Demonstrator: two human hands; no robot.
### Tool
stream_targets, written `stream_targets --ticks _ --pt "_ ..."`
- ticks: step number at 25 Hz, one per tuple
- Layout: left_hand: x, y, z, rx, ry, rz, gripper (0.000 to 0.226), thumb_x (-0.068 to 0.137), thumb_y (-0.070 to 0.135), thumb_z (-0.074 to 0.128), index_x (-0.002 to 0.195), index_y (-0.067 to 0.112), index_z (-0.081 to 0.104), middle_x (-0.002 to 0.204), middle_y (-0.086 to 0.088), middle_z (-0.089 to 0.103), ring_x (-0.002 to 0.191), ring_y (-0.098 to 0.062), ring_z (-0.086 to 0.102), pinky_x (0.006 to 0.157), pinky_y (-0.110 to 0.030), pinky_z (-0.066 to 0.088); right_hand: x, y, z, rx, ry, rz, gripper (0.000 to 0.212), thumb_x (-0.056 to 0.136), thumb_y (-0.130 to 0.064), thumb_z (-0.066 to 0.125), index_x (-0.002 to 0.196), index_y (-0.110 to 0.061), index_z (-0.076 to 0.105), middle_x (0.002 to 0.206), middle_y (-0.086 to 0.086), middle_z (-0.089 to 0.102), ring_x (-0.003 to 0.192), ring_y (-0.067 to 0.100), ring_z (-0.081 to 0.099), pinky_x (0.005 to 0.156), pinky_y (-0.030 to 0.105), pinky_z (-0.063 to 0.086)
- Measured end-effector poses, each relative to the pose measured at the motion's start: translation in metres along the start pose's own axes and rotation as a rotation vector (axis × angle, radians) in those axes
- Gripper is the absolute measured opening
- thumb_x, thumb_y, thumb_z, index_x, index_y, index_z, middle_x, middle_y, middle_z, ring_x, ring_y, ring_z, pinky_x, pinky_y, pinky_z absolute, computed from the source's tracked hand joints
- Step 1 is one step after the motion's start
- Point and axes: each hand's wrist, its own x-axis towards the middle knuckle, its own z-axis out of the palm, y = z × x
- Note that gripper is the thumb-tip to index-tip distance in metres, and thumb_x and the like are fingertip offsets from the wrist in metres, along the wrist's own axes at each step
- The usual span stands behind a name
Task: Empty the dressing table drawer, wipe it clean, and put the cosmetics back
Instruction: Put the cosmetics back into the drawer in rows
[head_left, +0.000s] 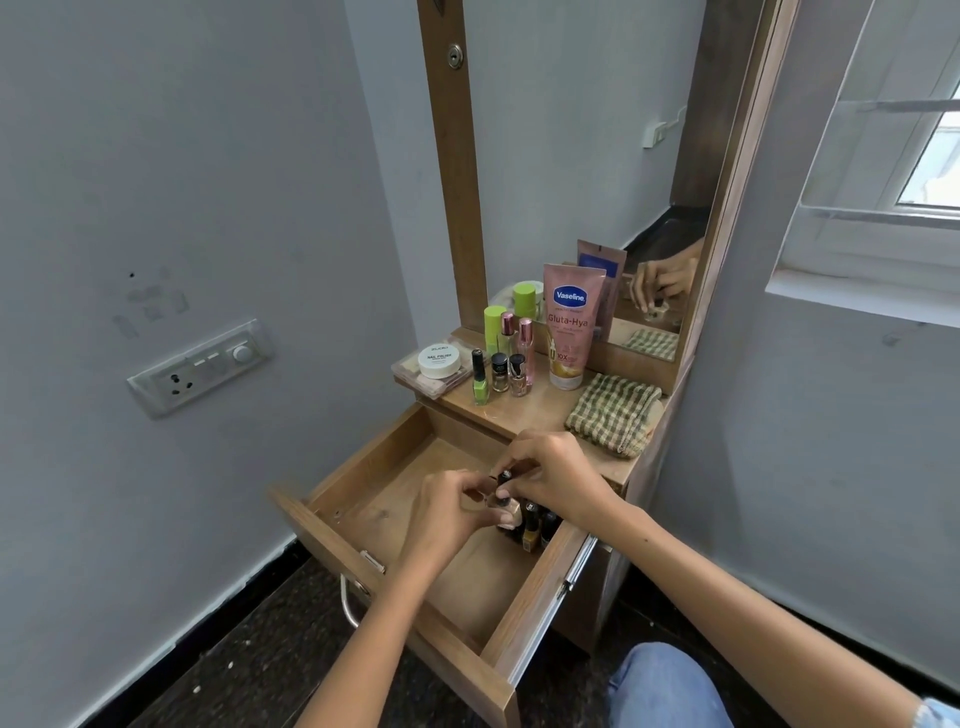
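The wooden drawer (374, 499) is pulled out, its floor mostly bare. Along its right side stand a few small nail polish bottles (532, 527). Both hands meet over them: my left hand (447, 512) and my right hand (553, 475) each pinch a small bottle with a dark cap (503, 496), held just above the drawer's right side. On the table top stand a pink Vaseline tube (569, 332), green and pink bottles (506, 345), a white nail polish remover tub (439, 359) and a folded checked cloth (613, 413).
A mirror (597, 156) rises behind the table top and reflects a hand. A wall switchboard (200, 366) is at the left, a window (883, 156) at the right. My knee in jeans (667, 686) is below the drawer. A metal handle (350, 600) hangs on the drawer front.
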Motion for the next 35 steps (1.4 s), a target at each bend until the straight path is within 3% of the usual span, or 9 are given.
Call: stream_targets --ticks 3,7,10,16,20,23,28,32,35 --pt "-0.006 -0.001 0.004 0.090 -0.058 0.011 0.026 0.060 0.035 0.085 0.081 0.028 0.073 0.076 0.011 0.066 0.076 -0.004 0.058 0.062 -0.025 0.041 -0.007 0.001 -0.002 0.009 -0.066 0.025 0.018 0.072 -0.013 0.081 0.089 -0.010 0.075 0.088 0.003 0.071 0.079 0.010 0.067 0.072 0.019 0.054" --pt "-0.008 -0.004 0.016 0.233 -0.115 0.012 0.028 0.060 0.038 0.086 0.080 0.023 0.072 0.072 0.011 0.066 0.069 -0.002 0.055 0.057 -0.016 0.034 -0.015 0.005 -0.018 0.057 -0.003 0.132 0.016 0.078 -0.016 0.077 0.093 -0.011 0.075 0.089 0.000 0.073 0.075 0.001 0.066 0.071 0.009 0.051" --pt "-0.008 -0.004 0.030 0.268 -0.180 0.007 0.025 0.060 0.035 0.086 0.074 0.020 0.072 0.065 0.011 0.061 0.067 -0.004 0.055 0.060 -0.020 0.041 -0.021 0.008 -0.024 0.038 0.011 0.152 0.013 0.081 -0.017 0.075 0.093 -0.012 0.074 0.086 -0.005 0.071 0.071 -0.008 0.063 0.068 0.005 0.048" --pt "-0.009 -0.007 0.046 0.178 -0.284 0.061 0.009 0.073 0.006 0.078 0.076 0.012 0.072 0.072 0.007 0.064 0.066 0.005 0.060 0.060 -0.008 0.044 -0.027 0.014 -0.027 0.035 0.029 0.174 0.013 0.082 -0.014 0.073 0.095 -0.012 0.074 0.084 -0.008 0.069 0.075 -0.003 0.065 0.072 0.008 0.050" --pt "-0.009 -0.008 0.041 0.044 -0.307 0.020 0.013 0.077 -0.003 0.071 0.074 0.009 0.067 0.076 -0.001 0.067 0.073 -0.006 0.067 0.073 -0.025 0.057 -0.027 0.017 -0.027 0.028 0.042 0.173 0.012 0.083 -0.015 0.073 0.095 -0.013 0.074 0.085 -0.009 0.068 0.074 -0.005 0.063 0.070 0.006 0.048" --pt "-0.001 -0.008 0.023 0.105 -0.204 0.029 0.012 0.071 0.015 0.081 0.072 0.018 0.069 0.072 0.007 0.069 0.071 0.000 0.065 0.072 -0.026 0.056 -0.022 0.020 -0.027 -0.042 0.081 0.164 0.013 0.084 -0.017 0.071 0.096 -0.016 0.074 0.093 -0.005 0.071 0.079 -0.001 0.064 0.074 0.010 0.049" --pt "0.019 0.018 -0.004 0.056 0.064 0.047 0.012 0.073 0.024 0.080 0.078 0.021 0.069 0.073 0.012 0.067 0.066 0.004 0.061 0.058 -0.009 0.044 0.025 0.028 -0.019 -0.367 0.240 0.168 0.029 0.088 -0.013 0.062 0.117 -0.014 0.063 0.115 0.003 0.060 0.093 0.020 0.064 0.072 0.031 0.052" --pt "0.030 0.035 -0.004 -0.030 0.168 0.044 0.010 0.076 0.022 0.078 0.077 0.021 0.068 0.071 0.014 0.065 0.065 0.003 0.060 0.060 -0.015 0.048 0.074 0.035 -0.010 -0.538 0.229 0.200 0.052 0.084 -0.006 0.063 0.134 -0.011 0.048 0.133 0.014 0.046 0.104 0.032 0.059 0.070 0.042 0.056" --pt "0.033 0.036 -0.002 -0.076 0.229 0.042 0.012 0.076 0.023 0.078 0.085 0.019 0.070 0.076 0.012 0.067 0.069 0.001 0.062 0.068 -0.023 0.054 0.089 0.040 -0.010 -0.585 0.172 0.179 0.042 0.087 -0.008 0.061 0.128 -0.010 0.053 0.137 0.008 0.049 0.112 0.029 0.056 0.078 0.042 0.055"
